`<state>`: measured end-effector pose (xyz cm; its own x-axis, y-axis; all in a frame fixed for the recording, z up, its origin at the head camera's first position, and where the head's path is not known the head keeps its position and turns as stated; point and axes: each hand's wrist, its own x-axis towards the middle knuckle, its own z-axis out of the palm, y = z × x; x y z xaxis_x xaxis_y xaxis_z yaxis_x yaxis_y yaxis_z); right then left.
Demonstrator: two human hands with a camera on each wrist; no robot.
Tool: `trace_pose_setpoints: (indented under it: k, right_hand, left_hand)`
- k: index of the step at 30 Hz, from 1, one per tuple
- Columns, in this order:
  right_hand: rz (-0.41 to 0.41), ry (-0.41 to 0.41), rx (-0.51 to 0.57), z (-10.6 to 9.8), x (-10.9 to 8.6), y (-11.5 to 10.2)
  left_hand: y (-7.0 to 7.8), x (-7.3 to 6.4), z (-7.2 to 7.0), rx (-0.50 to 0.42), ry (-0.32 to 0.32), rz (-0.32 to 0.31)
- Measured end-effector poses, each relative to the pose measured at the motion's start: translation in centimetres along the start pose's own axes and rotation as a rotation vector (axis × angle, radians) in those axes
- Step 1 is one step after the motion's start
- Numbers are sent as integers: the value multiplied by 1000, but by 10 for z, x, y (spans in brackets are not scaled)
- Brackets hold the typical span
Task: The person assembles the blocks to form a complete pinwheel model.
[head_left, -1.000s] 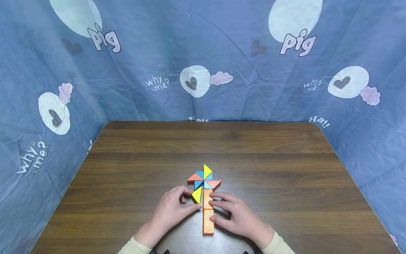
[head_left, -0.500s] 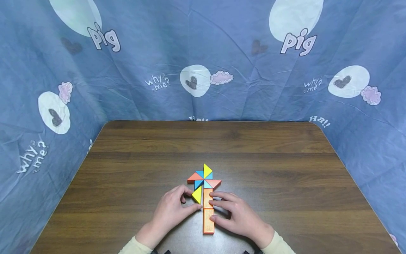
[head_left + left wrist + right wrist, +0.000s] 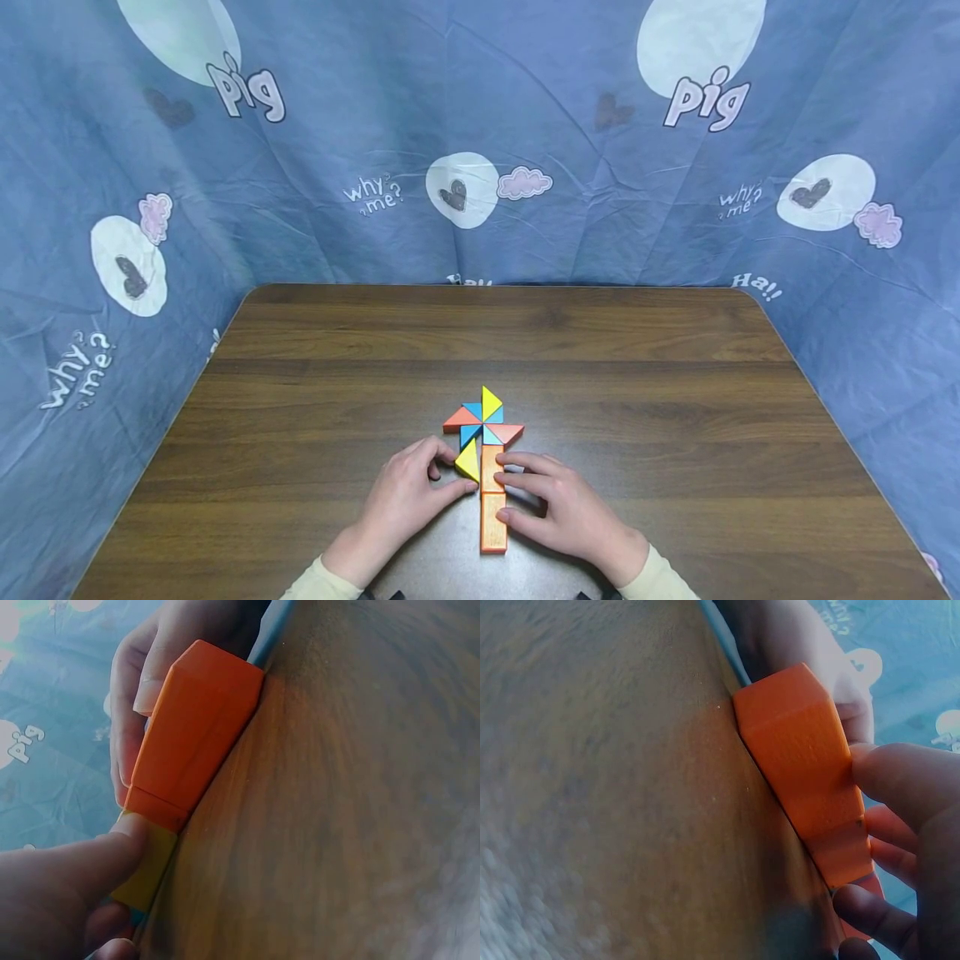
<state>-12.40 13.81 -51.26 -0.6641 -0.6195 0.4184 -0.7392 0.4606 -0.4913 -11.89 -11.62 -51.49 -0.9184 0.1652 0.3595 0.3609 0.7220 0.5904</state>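
In the head view my left hand (image 3: 408,485) pinches a yellow triangular block (image 3: 467,461) between thumb and fingers, close against the left side of two orange rectangular blocks (image 3: 492,521) laid end to end. The yellow block (image 3: 141,881) shows beyond the thumb in the left wrist view. My right hand (image 3: 558,504) touches the right edge of the orange blocks with extended fingertips and thumb. Beyond them lies a pinwheel of triangular blocks: another yellow one (image 3: 490,406), red ones (image 3: 507,433) and blue ones (image 3: 470,434).
The blocks lie on a brown wood-grain table (image 3: 637,400), near its front. A blue printed cloth (image 3: 337,233) hangs behind the table and along both sides.
My left hand has nudged the yellow triangular block slightly to the right, closer to the orange blocks. My right hand has stayed in place.
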Motion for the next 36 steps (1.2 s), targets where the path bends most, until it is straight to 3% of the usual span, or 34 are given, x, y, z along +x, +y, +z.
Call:
trace_pose_setpoints:
  k: [8,20,28,36]
  right_hand:
    - [-2,-6,4,-1,1,-1]
    - [13,-13,9,-1,1,-1]
    - [42,-38,29,-1,1,-1]
    - [-5,2,16,0,0,0]
  left_hand:
    - [1,1,-2,-14,-17,-2]
    - [-8,4,-6,-71,3,63]
    - [-6,5,-5,-46,-6,36]
    - [-4,6,-4,-31,-4,9]
